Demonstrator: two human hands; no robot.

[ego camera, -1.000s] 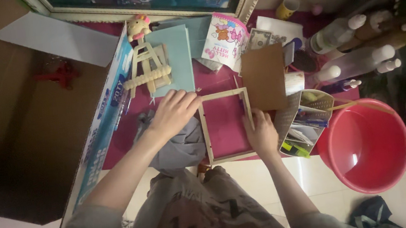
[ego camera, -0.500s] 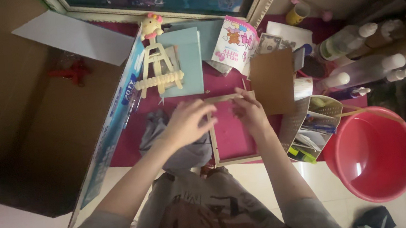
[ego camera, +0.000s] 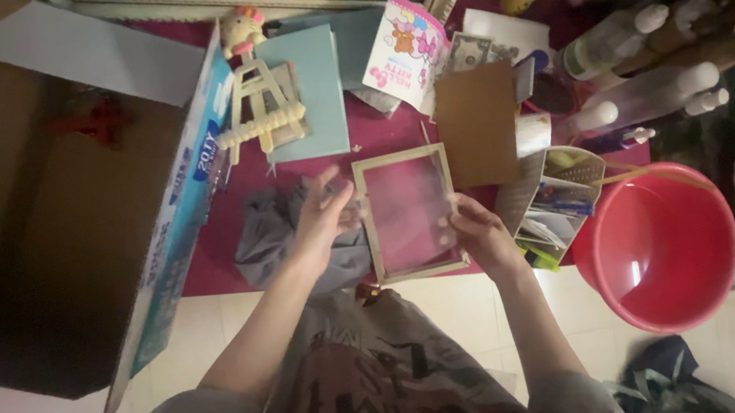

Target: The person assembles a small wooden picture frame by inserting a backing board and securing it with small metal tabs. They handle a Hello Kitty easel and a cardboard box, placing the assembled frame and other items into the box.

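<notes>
A small light-wood picture frame (ego camera: 368, 225) with a clear pane sits over the dark pink mat in the middle of the head view. My left hand (ego camera: 322, 222) is at the frame's left edge with thumb and fingers around it, slightly blurred. On the frame's right edge, near the lower corner, my right hand (ego camera: 481, 231) grips it. The frame looks raised a little off the mat, held between both hands.
A grey cloth (ego camera: 266, 240) lies under my left hand. A brown cardboard sheet (ego camera: 477, 122) and a pen organizer (ego camera: 558, 205) stand right of the frame, then a red bucket (ego camera: 663, 248). A mini wooden easel (ego camera: 262, 108), teal book (ego camera: 313, 76) and large cardboard box (ego camera: 44, 249) lie left.
My hands went from pressing on the frame's top corner and lower right edge to gripping its left and right sides. The frame has come up slightly.
</notes>
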